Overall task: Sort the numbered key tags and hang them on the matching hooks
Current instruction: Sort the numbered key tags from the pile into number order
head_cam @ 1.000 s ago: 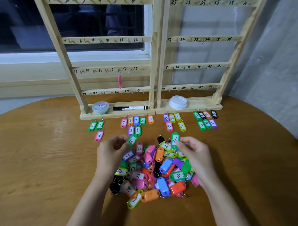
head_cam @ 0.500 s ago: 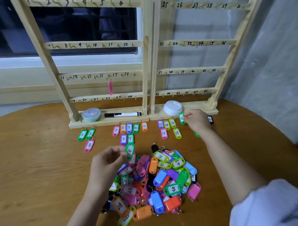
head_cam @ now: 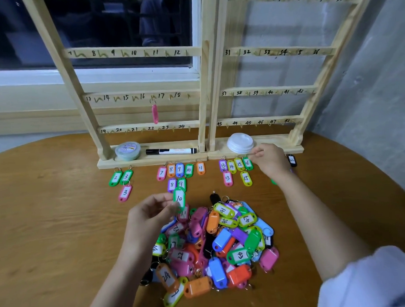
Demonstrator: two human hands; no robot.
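Observation:
A pile of coloured numbered key tags (head_cam: 223, 242) lies on the round wooden table (head_cam: 50, 227). My left hand (head_cam: 148, 215) pinches a green tag marked 10 (head_cam: 179, 198) just above the pile's far left edge. My right hand (head_cam: 271, 160) reaches to the rack's foot, its fingertips pinched at the ring end of a green tag marked 16 (head_cam: 247, 163), which lies flat at the end of the 13-to-16 row. Two wooden hook racks (head_cam: 203, 84) stand behind, with numbered hooks. One pink tag (head_cam: 154, 113) hangs near hook 17.
Sorted tags lie in rows before the racks: 2 and 3 (head_cam: 121, 178), 7 to 11 (head_cam: 180, 170), 13 to 15 (head_cam: 231, 166). A black tag (head_cam: 291, 160) lies right of my hand. A green tub (head_cam: 127, 151), black marker (head_cam: 171, 151) and white lids (head_cam: 239, 143) sit on the rack bases.
My right hand lifted green tag 16 from the pile, carried it to the rack's foot and laid it beside tag 15. My left hand raised tag 10 slightly.

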